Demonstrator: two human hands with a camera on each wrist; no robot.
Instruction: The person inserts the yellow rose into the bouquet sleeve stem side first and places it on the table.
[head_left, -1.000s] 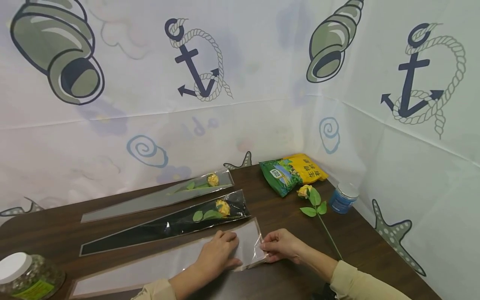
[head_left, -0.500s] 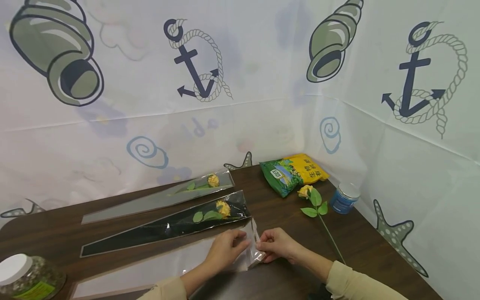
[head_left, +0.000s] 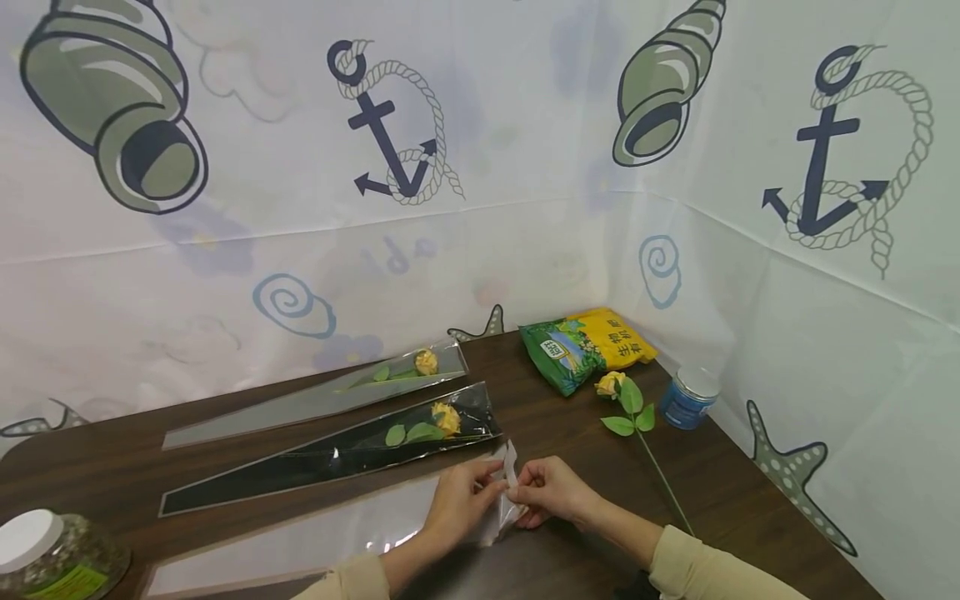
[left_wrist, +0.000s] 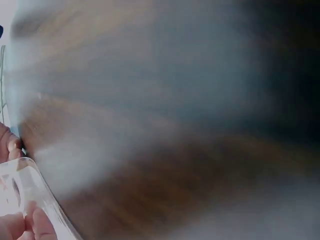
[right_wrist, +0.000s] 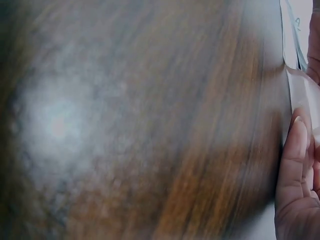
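Observation:
A long tapered white flower sleeve with a clear film front lies along the front of the table, its wide end raised at the right. My left hand pinches the film at that wide end between thumb and fingers. Close beside it, my right hand pinches the opposite edge, the fingertips of both hands nearly meeting. The left wrist view catches the fingertips on the clear film. In the right wrist view, the right thumb lies against the white edge.
Behind lie a black sleeve and a grey sleeve, each with a yellow rose. A loose yellow rose, a blue tin and a green-yellow bag are at right. A white-lidded jar stands front left.
My left hand has moved right, from resting on the sleeve to pinching its wide end. That end has lifted and bunched between both hands. My right hand stays about where it was.

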